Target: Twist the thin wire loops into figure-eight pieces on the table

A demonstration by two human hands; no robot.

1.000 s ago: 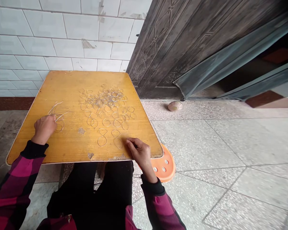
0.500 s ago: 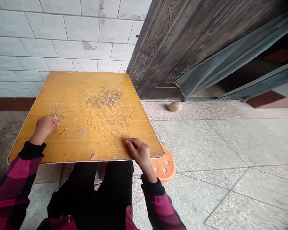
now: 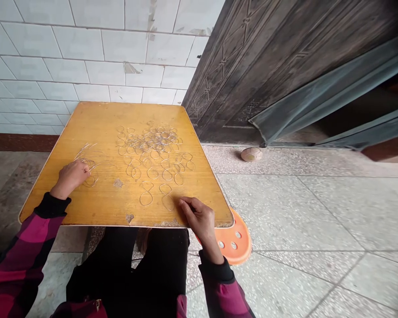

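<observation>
Left hand (image 3: 71,176) curled on wire bundle (image 3: 88,170); right hand (image 3: 199,217) knuckles-down by table (image 3: 86,128) edge

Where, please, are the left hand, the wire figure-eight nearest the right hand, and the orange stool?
left hand (image 3: 71,176): head view, its back.
wire figure-eight (image 3: 167,196): head view, its crossing.
orange stool (image 3: 239,242): head view, seat top.

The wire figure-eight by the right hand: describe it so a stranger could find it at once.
On the wooden table, two wire shapes lie alone nearest the front edge. The figure-eight meant is the right-hand one, just beside the right hand.
</observation>
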